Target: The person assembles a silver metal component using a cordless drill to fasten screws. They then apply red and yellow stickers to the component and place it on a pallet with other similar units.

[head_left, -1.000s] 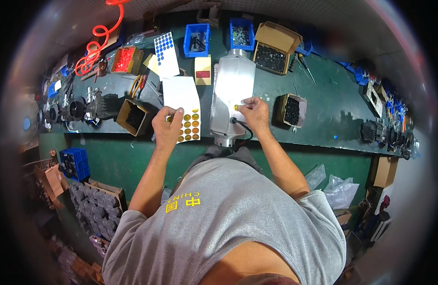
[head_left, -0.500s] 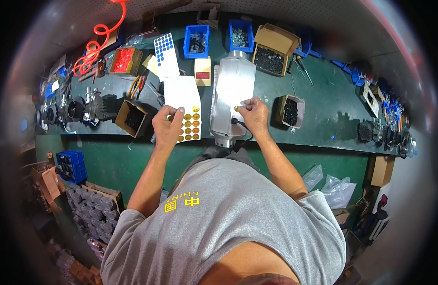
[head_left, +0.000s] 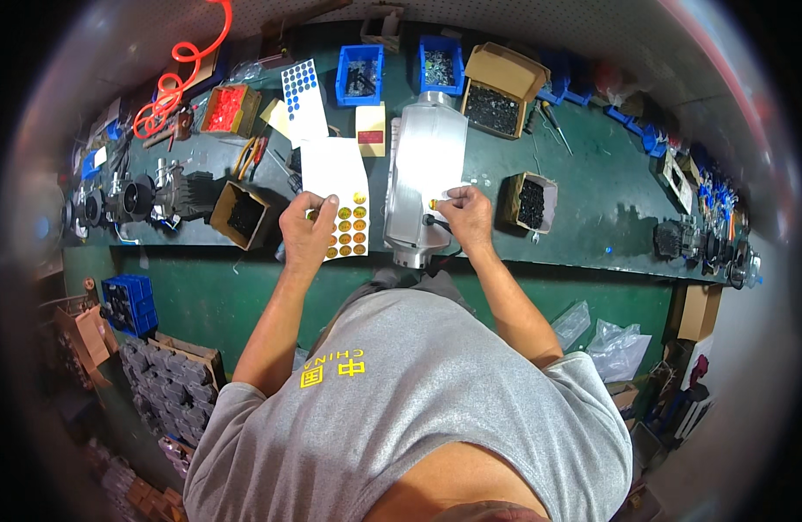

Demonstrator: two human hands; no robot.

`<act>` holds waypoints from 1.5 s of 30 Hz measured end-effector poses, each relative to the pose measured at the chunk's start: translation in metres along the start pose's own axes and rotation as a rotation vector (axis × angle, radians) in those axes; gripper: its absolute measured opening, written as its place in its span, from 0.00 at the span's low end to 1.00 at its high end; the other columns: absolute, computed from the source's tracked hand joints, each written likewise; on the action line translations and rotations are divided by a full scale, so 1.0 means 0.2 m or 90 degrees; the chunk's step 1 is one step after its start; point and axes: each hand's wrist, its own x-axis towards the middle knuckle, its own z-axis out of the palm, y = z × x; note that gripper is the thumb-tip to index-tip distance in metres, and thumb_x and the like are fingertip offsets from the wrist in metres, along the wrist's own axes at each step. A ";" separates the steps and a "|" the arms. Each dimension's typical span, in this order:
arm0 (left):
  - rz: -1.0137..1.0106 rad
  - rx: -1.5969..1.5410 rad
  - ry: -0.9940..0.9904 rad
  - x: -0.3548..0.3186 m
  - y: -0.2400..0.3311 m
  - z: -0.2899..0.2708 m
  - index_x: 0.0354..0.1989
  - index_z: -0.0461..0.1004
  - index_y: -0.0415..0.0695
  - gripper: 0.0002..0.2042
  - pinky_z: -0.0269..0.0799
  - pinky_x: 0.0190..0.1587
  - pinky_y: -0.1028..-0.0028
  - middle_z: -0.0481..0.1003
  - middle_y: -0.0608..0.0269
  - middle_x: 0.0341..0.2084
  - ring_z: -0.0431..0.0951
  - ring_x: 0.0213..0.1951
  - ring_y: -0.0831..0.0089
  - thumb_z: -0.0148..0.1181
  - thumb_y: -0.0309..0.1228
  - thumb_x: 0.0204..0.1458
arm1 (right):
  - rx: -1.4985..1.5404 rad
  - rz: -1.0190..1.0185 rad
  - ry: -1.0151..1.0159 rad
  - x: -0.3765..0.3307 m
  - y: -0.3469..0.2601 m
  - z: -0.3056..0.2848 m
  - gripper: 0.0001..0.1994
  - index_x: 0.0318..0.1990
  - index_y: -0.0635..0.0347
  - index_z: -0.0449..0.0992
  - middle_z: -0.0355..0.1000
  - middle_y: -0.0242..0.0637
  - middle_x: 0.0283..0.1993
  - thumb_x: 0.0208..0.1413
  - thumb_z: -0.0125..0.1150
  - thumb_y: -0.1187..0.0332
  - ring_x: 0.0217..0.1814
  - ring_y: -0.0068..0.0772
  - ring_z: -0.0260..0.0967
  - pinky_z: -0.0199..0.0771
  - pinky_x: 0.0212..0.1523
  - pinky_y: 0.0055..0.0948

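On silver motor (head_left: 423,174), right hand (head_left: 466,217) stays pinching gold sticker (head_left: 433,204); left hand (head_left: 307,230) unchanged.

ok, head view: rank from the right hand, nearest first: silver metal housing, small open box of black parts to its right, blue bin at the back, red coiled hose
1. silver metal housing, under the right hand
2. small open box of black parts, just right
3. blue bin, back, left of the housing
4. red coiled hose, far back-left

White sticker sheet (head_left: 340,196) with orange dots, blue-dotted sheet (head_left: 302,100) behind.
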 end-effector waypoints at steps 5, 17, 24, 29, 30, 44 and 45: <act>0.002 -0.007 -0.001 -0.01 0.01 0.01 0.24 0.70 0.35 0.12 0.65 0.24 0.77 0.70 0.69 0.18 0.68 0.21 0.84 0.66 0.26 0.55 | -0.024 0.005 0.013 0.00 0.00 0.01 0.16 0.38 0.70 0.78 0.78 0.38 0.27 0.42 0.75 0.71 0.28 0.26 0.75 0.76 0.32 0.28; -0.016 0.002 -0.020 -0.03 0.03 0.00 0.25 0.71 0.36 0.13 0.64 0.29 0.78 0.70 0.73 0.20 0.65 0.26 0.85 0.65 0.29 0.57 | -0.098 0.002 0.037 -0.04 -0.10 0.01 0.18 0.38 0.70 0.79 0.79 0.42 0.29 0.41 0.76 0.68 0.29 0.30 0.77 0.77 0.33 0.30; -0.012 0.009 -0.023 -0.02 0.02 -0.01 0.25 0.71 0.36 0.12 0.64 0.29 0.79 0.70 0.72 0.20 0.65 0.26 0.85 0.64 0.29 0.58 | -0.124 0.037 0.033 -0.05 -0.13 0.02 0.19 0.40 0.67 0.79 0.80 0.42 0.31 0.42 0.76 0.66 0.31 0.34 0.79 0.79 0.36 0.34; -0.015 0.010 -0.035 -0.01 0.00 -0.01 0.25 0.71 0.36 0.12 0.64 0.28 0.79 0.70 0.72 0.20 0.66 0.26 0.86 0.64 0.29 0.58 | -0.134 0.028 0.045 -0.05 -0.11 0.02 0.19 0.39 0.67 0.79 0.79 0.42 0.30 0.41 0.77 0.65 0.31 0.35 0.78 0.78 0.36 0.33; -0.003 0.003 -0.028 -0.02 0.01 -0.01 0.25 0.71 0.36 0.12 0.64 0.27 0.79 0.70 0.71 0.20 0.66 0.24 0.85 0.64 0.29 0.58 | -0.129 0.018 0.057 -0.05 -0.09 0.04 0.19 0.38 0.67 0.79 0.79 0.42 0.29 0.40 0.78 0.66 0.30 0.33 0.77 0.78 0.34 0.32; 0.073 -0.060 -0.076 0.00 0.16 0.16 0.25 0.71 0.36 0.09 0.64 0.29 0.76 0.70 0.68 0.20 0.66 0.26 0.83 0.64 0.25 0.54 | 0.240 -0.021 -0.041 -0.11 -0.15 -0.07 0.14 0.37 0.68 0.75 0.70 0.28 0.28 0.58 0.69 0.64 0.30 0.16 0.64 0.70 0.33 0.22; 0.055 -0.104 -0.066 -0.01 0.19 0.22 0.26 0.71 0.36 0.08 0.65 0.29 0.76 0.71 0.68 0.20 0.67 0.27 0.83 0.63 0.24 0.54 | 0.433 0.077 -0.141 -0.15 -0.25 -0.11 0.13 0.43 0.69 0.74 0.74 0.31 0.33 0.61 0.65 0.66 0.35 0.17 0.68 0.71 0.38 0.21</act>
